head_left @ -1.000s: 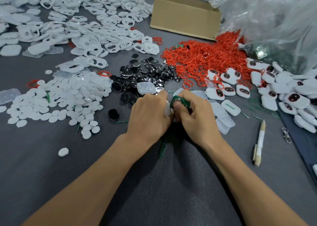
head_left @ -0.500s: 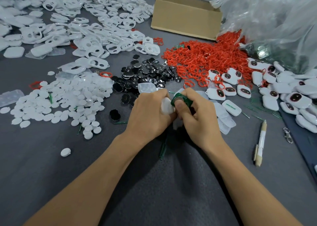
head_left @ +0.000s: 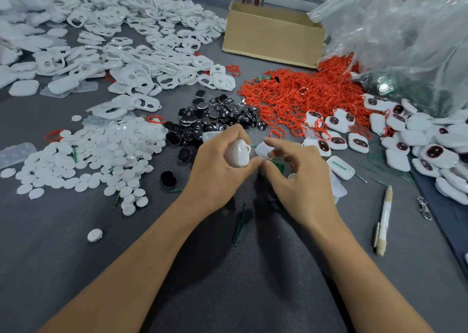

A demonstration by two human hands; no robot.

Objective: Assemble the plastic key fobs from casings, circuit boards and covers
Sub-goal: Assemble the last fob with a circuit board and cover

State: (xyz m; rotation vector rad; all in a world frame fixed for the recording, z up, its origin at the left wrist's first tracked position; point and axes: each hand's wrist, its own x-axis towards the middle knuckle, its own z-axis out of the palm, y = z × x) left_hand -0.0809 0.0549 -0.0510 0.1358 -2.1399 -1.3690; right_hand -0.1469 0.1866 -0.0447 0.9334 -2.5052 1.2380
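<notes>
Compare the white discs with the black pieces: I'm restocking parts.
The white discs are round and dull; the black pieces are scallop-edged and glossy. The white discs spread wider than the black pieces. The black pieces adjoin the red ring heap; the white discs lie farther left. Both lie loose on the grey table.
</notes>
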